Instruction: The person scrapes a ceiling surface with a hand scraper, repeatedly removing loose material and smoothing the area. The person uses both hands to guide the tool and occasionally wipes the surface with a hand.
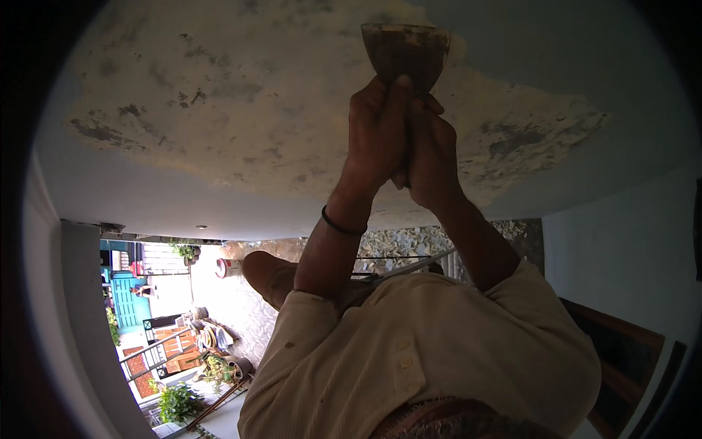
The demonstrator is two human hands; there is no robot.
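Note:
Both my hands are raised together around the hidden handle of a broad scraper (407, 50). My left hand (377, 129) grips at the left, its thumb laid up against the base of the blade. My right hand (436, 145) closes against it from the right. The flared metal blade looks dark and stained, with its wide edge pointing away from me. Behind it spreads a ceiling (263, 99) with a large pale, stripped patch, dark blotches and ragged paint borders. Whether the blade touches the ceiling, I cannot tell. A dark band (343, 222) circles my left wrist.
Pale paint flakes (406, 241) litter the floor below, near metal ladder parts (419, 265). A bucket (227, 268) stands in the bright yard at left, with potted plants (181, 402) and stacked goods. A grey wall (620, 247) and brown-framed panel (614, 362) are at right. Farther off is a person (143, 291).

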